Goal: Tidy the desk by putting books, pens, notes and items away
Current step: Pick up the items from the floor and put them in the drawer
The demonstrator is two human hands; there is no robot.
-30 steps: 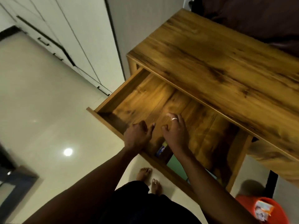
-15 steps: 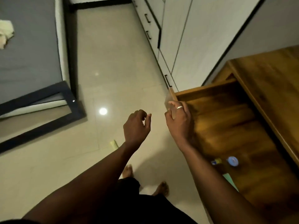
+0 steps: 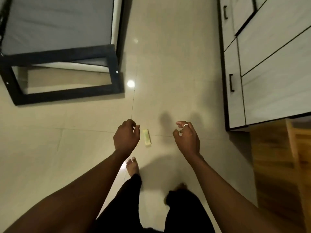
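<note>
Floor (image 3: 170, 61) between bed (image 3: 67, 97) and cabinets (image 3: 272, 68) holds yellow note (image 3: 147, 137)

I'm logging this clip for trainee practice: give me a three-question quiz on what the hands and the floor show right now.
1. True or false: the left hand grips the small pale yellow rectangular slip.
2. Which hand wears the silver ring? A) left B) right C) neither
3. Fill in: the slip lies on the cream tiled floor, nearer the ___ hand.
Key: 1 false, it lies on the floor, untouched; 2 B, the right hand; 3 left.
</note>
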